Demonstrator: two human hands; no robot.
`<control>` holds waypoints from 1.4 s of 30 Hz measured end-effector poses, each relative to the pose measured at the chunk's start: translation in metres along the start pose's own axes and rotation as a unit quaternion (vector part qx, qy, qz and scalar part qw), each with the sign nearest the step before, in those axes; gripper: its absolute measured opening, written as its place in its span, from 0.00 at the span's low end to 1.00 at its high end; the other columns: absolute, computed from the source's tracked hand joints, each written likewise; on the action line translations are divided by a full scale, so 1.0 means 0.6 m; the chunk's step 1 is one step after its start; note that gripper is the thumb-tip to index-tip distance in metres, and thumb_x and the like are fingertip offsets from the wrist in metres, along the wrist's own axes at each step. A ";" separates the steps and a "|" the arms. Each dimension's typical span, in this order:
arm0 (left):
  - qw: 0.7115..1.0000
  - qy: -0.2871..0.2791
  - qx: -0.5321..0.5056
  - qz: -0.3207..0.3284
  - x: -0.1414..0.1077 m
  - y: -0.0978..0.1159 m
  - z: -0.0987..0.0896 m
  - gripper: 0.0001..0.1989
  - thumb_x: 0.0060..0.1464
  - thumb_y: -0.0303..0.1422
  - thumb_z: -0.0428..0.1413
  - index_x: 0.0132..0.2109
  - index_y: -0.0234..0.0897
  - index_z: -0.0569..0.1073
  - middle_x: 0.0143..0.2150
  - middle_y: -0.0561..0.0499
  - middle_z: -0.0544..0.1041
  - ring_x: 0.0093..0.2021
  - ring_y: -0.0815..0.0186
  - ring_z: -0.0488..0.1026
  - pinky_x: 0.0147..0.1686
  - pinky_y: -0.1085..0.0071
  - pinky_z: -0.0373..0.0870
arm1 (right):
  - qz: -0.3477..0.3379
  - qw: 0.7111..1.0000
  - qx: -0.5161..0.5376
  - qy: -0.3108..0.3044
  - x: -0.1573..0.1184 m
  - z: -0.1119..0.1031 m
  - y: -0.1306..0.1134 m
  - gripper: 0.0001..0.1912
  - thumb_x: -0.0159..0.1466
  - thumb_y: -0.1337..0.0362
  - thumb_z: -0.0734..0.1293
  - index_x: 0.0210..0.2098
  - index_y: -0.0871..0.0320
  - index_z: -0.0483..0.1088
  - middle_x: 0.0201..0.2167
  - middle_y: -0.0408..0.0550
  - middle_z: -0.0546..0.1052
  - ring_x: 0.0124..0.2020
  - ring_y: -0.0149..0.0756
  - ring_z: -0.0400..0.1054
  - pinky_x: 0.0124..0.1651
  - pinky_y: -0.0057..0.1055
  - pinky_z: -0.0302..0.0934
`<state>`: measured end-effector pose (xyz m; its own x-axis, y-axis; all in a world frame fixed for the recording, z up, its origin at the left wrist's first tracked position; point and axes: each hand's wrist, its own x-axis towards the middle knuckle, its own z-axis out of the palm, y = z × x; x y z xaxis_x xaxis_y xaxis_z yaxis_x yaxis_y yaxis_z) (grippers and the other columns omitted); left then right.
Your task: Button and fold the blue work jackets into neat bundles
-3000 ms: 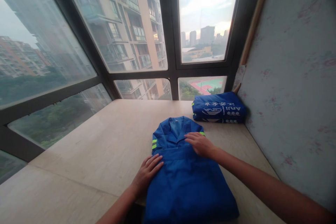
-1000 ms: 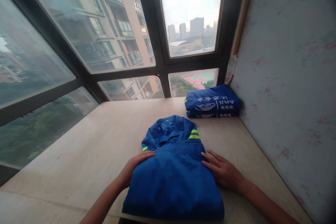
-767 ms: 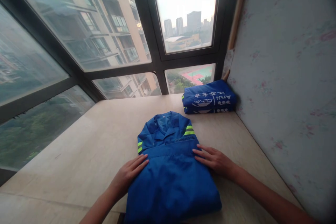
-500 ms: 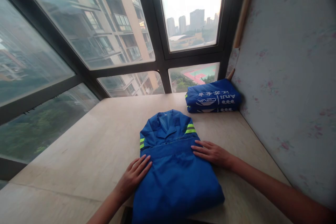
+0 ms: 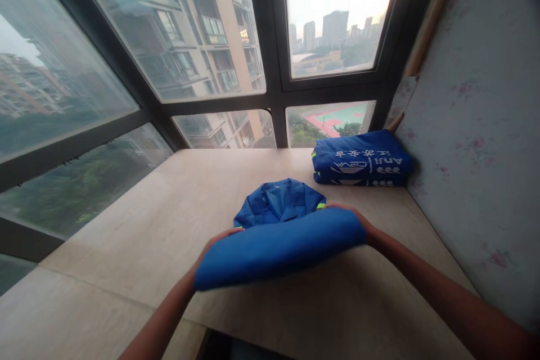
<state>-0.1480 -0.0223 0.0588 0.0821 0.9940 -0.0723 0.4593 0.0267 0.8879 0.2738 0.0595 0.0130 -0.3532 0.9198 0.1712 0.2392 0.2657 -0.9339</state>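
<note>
A blue work jacket [image 5: 280, 247] with a collar and yellow-green reflective bands lies partly on the pale ledge. Its lower part is lifted and folded up toward the collar, bulging in a thick roll. At the left edge of this fold is my left hand [image 5: 225, 233], its fingers mostly hidden behind the cloth. My right hand [image 5: 348, 212] grips the right edge, with fingers reaching over the far side, largely covered by the fabric. The reflective bands show only as small bits beside each hand.
A second folded blue garment [image 5: 363, 158] with white lettering sits at the back right against the floral wall [image 5: 476, 140]. Dark-framed windows [image 5: 274, 98] border the far and left sides of the ledge [image 5: 139, 219]. A dark gap [image 5: 228, 346] shows at the near edge.
The jacket's lower part, flat on the ledge before, has been raised and folded away from me toward the collar. Both hands went from lying flat on it to holding its sides.
</note>
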 end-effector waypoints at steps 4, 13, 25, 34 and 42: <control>0.993 0.102 -0.009 -0.056 0.058 -0.003 0.029 0.31 0.54 0.53 0.53 0.51 0.30 0.76 0.52 0.40 0.79 0.51 0.48 0.76 0.51 0.55 0.72 | 0.049 0.991 0.000 0.121 0.072 0.034 0.021 0.24 0.66 0.52 0.57 0.55 0.58 0.70 0.52 0.53 0.77 0.52 0.47 0.71 0.54 0.43 0.66; 0.962 0.224 0.082 -0.130 0.100 -0.042 0.083 0.29 0.54 0.55 0.48 0.39 0.32 0.77 0.39 0.38 0.81 0.39 0.52 0.77 0.42 0.59 0.72 | 0.173 0.960 -0.140 0.170 0.099 0.079 0.059 0.28 0.63 0.50 0.64 0.58 0.58 0.68 0.51 0.58 0.77 0.50 0.52 0.72 0.53 0.45 0.65; 0.904 0.264 0.254 -0.218 0.039 -0.007 0.091 0.25 0.60 0.40 0.46 0.60 0.33 0.69 0.51 0.33 0.77 0.51 0.44 0.74 0.48 0.51 0.69 | 0.127 0.929 -0.273 0.215 0.032 0.097 0.044 0.23 0.69 0.56 0.56 0.58 0.57 0.70 0.52 0.56 0.76 0.51 0.50 0.70 0.51 0.45 0.66; 0.850 0.197 0.488 0.005 0.110 0.091 0.128 0.26 0.61 0.33 0.47 0.65 0.39 0.65 0.70 0.41 0.60 0.69 0.49 0.55 0.64 0.49 0.57 | -0.090 0.919 -0.378 0.062 0.115 0.109 -0.048 0.22 0.71 0.60 0.55 0.60 0.55 0.68 0.64 0.49 0.66 0.65 0.44 0.57 0.66 0.42 0.53; 0.855 0.095 0.510 -0.021 0.125 0.006 0.166 0.29 0.65 0.42 0.41 0.70 0.41 0.58 0.73 0.45 0.53 0.71 0.49 0.50 0.67 0.45 0.48 | 0.034 0.902 -0.430 0.012 0.111 0.150 -0.002 0.27 0.70 0.54 0.56 0.66 0.54 0.60 0.70 0.48 0.56 0.70 0.47 0.48 0.69 0.49 0.42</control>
<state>-0.0522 0.0418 0.0116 -0.0538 0.9963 0.0677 0.9984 0.0524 0.0219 0.1685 0.0946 -0.0029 -0.2935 0.9457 0.1397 0.8762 0.3246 -0.3562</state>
